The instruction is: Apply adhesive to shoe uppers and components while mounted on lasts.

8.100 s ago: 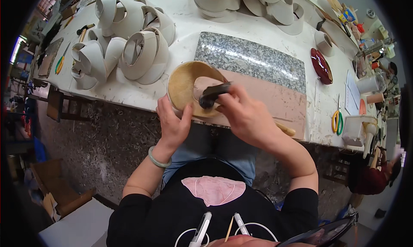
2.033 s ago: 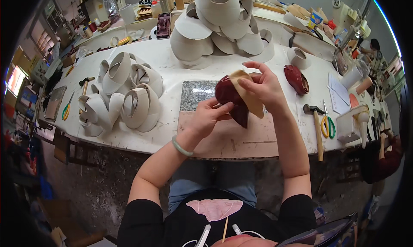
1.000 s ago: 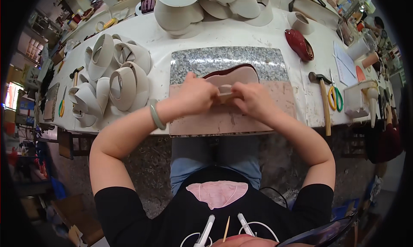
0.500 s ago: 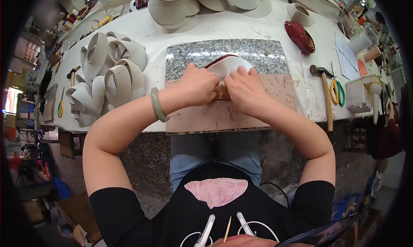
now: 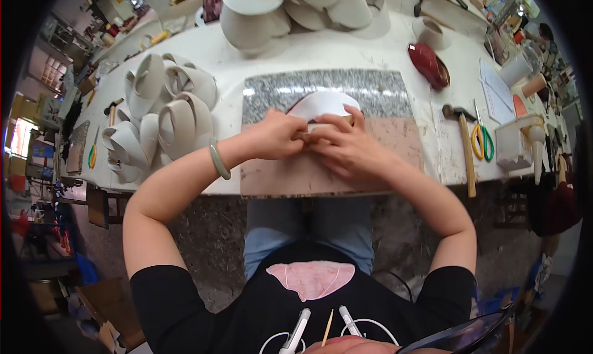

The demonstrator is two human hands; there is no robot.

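A shoe upper with a white lining [image 5: 327, 105] and a dark red edge lies before me, on the line between the speckled stone slab [image 5: 382, 88] and the pinkish board [image 5: 272, 172]. My left hand [image 5: 283, 135], its arm wearing a pale green bangle [image 5: 218, 159], is closed with the fingertips pinching the near edge of the upper. My right hand [image 5: 351, 143] is bent over the same near edge, fingers curled against it beside the left fingertips, one finger raised. The hands cover the part they work on.
Off-white curved shoe linings [image 5: 179, 119] stand in a heap at left, with more stacked [image 5: 253, 20] at the back. A dark red shoe upper [image 5: 428, 65] lies at right. Nearby are a hammer [image 5: 467, 150], scissors [image 5: 483, 141], a white container [image 5: 514, 141] and paper sheets [image 5: 496, 95].
My right hand has turned and shifted, its fingers now more spread over the near edge. My left hand stays pinched close by. The whole view has tilted slightly.
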